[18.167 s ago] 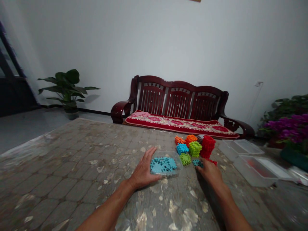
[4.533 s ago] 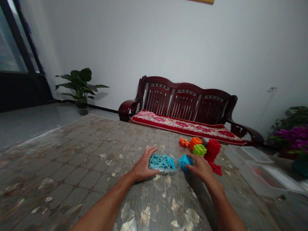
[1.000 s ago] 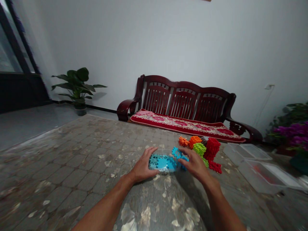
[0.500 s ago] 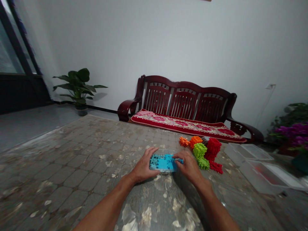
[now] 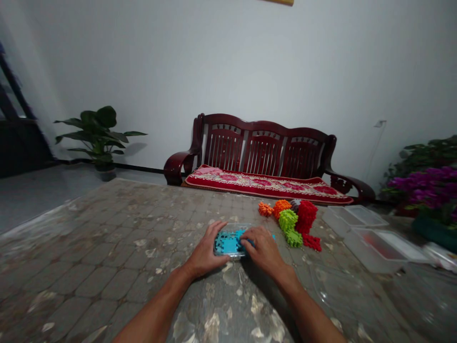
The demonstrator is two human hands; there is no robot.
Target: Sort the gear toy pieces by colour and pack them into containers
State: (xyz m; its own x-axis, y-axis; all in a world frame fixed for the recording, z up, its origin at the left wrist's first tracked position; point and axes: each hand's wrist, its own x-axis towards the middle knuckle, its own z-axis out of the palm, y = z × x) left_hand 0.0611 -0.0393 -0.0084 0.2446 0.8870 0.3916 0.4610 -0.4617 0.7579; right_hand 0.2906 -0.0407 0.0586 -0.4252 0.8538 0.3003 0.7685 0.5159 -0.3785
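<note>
A small clear plastic box [image 5: 238, 225] stands on the table in front of me, filled with light-blue toothed blocks [image 5: 228, 245]. My left hand [image 5: 206, 250] is closed round its left end, fingers on the far side and thumb along the near edge. Over the right part of the box, my right hand [image 5: 264, 248] has its thumb and fingertips pinched on a blue block among the others. The hand itself hides the box's right end, though a bit of blue shows just beyond the knuckles.
Right of the box lie interlocked stacks of orange [image 5: 282, 208], lime-green [image 5: 288, 221] and red blocks [image 5: 307, 216]. Farther right are translucent lidded boxes [image 5: 371, 250], with a clear plastic lid [image 5: 339, 286] nearer me. A wooden bench [image 5: 264, 147] stands behind the patterned table [image 5: 117, 247].
My right hand has shifted a little left, farther over the box. The left hand keeps its hold. The whole view has turned slightly to the right.
</note>
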